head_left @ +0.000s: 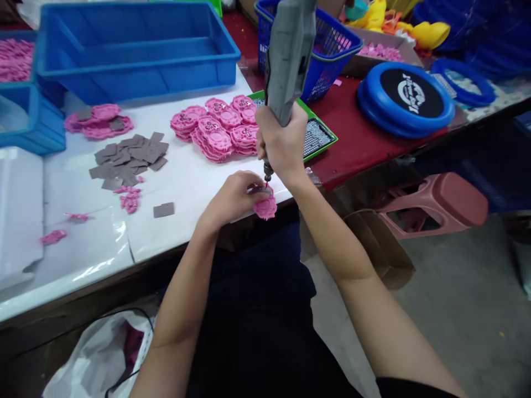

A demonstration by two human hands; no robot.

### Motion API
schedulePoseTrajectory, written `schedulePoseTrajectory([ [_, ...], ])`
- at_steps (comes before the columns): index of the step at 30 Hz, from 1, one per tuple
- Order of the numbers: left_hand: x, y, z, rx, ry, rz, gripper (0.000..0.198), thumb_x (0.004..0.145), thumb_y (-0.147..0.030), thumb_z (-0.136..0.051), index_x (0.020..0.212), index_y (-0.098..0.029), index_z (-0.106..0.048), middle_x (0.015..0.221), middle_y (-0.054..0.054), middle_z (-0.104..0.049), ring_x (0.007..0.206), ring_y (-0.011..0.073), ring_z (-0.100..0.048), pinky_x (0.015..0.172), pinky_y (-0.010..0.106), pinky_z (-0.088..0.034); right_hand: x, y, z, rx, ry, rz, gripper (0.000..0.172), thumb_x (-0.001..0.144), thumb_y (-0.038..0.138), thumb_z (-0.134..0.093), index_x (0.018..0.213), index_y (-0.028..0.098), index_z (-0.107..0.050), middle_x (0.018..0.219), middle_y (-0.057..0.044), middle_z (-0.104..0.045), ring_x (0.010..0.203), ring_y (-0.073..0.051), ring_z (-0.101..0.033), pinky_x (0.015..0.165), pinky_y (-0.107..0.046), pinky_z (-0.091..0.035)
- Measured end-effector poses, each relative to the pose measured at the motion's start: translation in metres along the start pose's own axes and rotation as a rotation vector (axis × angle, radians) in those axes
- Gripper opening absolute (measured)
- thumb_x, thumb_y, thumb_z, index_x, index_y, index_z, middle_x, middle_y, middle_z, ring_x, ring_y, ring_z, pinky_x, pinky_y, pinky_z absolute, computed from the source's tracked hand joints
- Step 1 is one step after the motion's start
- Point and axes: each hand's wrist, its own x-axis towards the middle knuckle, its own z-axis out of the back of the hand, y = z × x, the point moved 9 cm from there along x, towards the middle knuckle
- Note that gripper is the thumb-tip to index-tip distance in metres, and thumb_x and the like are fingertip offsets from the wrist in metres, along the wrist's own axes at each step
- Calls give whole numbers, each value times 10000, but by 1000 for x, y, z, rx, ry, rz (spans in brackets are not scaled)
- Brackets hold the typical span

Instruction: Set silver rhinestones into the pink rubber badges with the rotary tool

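My left hand (232, 196) pinched a pink, scallop-edged plastic piece (266, 209) at the near edge of the white tabletop (186, 185). My right hand (286, 141) was wrapped around a grey, upright power screwdriver (289, 55), its bit down at that piece. Beyond lay flat grey rectangles (139, 153), then stacked pink ornate-edged plastic plates (212, 141). Farther back stood a deep blue rectangular plastic bin (157, 80).

Blue-rimmed disc (405, 99), pink stool (442, 207).
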Motion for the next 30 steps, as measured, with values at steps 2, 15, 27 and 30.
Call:
schedulePoseTrajectory([
  [2,-1,-3,-1,34,-3,-29,64,864,-207,-731,919,-205,-764,960,43,-762,877,211,-680,883,372,-545,-5,-3,-1,3,36,-4,390,764,528,-738,647,321,-429,448,84,-402,402,-129,-383,375,-332,-314],
  [15,-47,3,-3,299,-61,102,188,973,-247,-723,1160,-224,-720,1340,94,-720,1304,282,-609,1143,503,-388,-19,58,71,162,-259,6,112,746,324,-729,758,270,-631,456,82,-450,346,-101,-359,368,-297,-320],
  [27,-120,39,113,396,-208,255,296,1008,-301,-578,1281,-332,-689,1424,63,-711,1352,292,-634,1167,497,-438,-19,73,110,35,-478,27,81,620,253,-677,553,297,-663,480,-4,-409,413,-121,-391,381,-377,-274],
  [30,-107,74,179,464,-304,416,228,986,-349,-586,1153,-289,-729,1239,67,-785,1190,306,-707,1073,479,-505,-22,70,102,62,-473,5,70,611,268,-686,551,287,-654,470,-10,-409,403,-129,-379,383,-385,-260],
])
